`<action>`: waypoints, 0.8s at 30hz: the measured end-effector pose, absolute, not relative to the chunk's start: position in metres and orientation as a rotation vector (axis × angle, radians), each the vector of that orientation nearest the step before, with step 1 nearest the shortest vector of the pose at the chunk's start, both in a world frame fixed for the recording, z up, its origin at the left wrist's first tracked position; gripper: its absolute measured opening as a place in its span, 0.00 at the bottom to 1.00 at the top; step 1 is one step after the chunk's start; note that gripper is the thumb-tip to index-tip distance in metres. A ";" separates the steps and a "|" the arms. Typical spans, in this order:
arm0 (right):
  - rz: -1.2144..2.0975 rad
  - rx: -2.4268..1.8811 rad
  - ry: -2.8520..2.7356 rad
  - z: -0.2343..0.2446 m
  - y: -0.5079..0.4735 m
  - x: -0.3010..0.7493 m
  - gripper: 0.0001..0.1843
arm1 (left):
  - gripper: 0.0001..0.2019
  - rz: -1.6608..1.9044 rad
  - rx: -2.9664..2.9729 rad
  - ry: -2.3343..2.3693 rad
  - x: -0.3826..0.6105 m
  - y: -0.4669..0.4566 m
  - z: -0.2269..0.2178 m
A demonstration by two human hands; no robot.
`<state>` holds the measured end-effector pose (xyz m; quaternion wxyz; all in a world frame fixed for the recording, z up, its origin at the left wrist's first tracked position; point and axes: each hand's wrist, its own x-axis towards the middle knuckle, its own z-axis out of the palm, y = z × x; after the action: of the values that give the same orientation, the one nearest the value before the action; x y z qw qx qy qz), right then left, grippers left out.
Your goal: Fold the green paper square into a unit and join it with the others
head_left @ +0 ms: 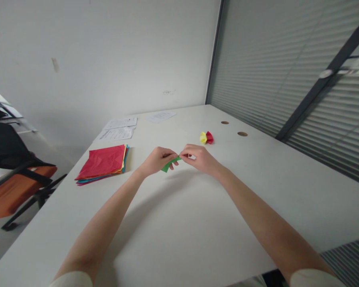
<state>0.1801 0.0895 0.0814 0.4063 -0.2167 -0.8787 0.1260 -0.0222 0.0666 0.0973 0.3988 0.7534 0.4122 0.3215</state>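
A small folded piece of green paper (pixel 167 166) is held above the middle of the white table. My left hand (pixel 159 160) is closed around it, with one end showing below the fingers. My right hand (pixel 201 158) pinches the paper's other end between thumb and fingertips. Beyond my right hand, a yellow piece of folded paper (pixel 203 138) lies touching a red piece of folded paper (pixel 209 138). To the left of my left hand lies a stack of coloured tissue sheets (pixel 103 162), red on top, with yellow, orange and blue edges showing.
Printed sheets (pixel 119 128) lie at the table's far left, and another sheet (pixel 162 116) lies near the wall. Two round holes (pixel 242 134) pierce the table (pixel 179 239) at the right, beside the blinds. An orange-seated chair (pixel 20 187) stands off the left edge.
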 end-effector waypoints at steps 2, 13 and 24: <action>0.305 -0.541 -2.224 0.081 0.089 0.180 0.10 | 0.16 0.811 1.914 1.058 -0.022 0.067 0.096; 0.334 -0.602 -2.175 0.075 0.089 0.175 0.07 | 0.15 0.922 2.047 1.165 -0.021 0.069 0.093; 0.264 -0.502 -2.019 0.068 0.091 0.170 0.08 | 0.16 1.004 1.866 1.150 -0.017 0.067 0.099</action>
<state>0.1704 0.0912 0.0683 0.4990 -0.2075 -0.8343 0.1091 -0.0173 0.0668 0.0986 0.3574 0.7229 0.4456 0.3889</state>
